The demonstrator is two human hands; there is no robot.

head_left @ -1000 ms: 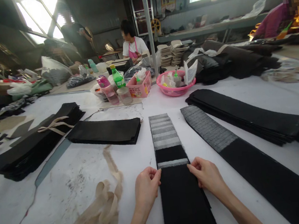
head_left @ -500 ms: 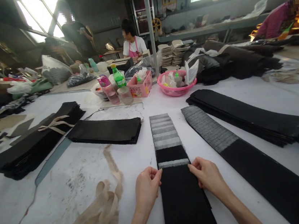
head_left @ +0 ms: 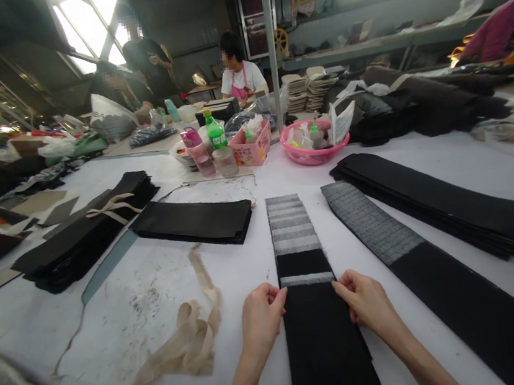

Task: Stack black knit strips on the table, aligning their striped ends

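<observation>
A stack of black strips [head_left: 325, 346] lies lengthwise before me, with grey bands showing at its far part and one narrow grey band just beyond my fingertips. On its left edge my left hand [head_left: 263, 316] pinches the top black piece between thumb and finger. At the right edge, level with it, my right hand [head_left: 368, 304] pinches the same piece. To the right lies another black stack [head_left: 457, 293] with a grey, finely stepped far end.
Further right is a thick black stack [head_left: 427, 203]. Black rectangular pieces [head_left: 192, 220], a tied black bundle [head_left: 88, 232] and a beige cloth strip [head_left: 186, 345] lie left. Behind stand a pink basket [head_left: 315, 154], a green-capped bottle [head_left: 215, 132] and several people.
The whole view has shifted, so things on the table appear slightly further right. Both hands keep their pinch at the same place on the black piece.
</observation>
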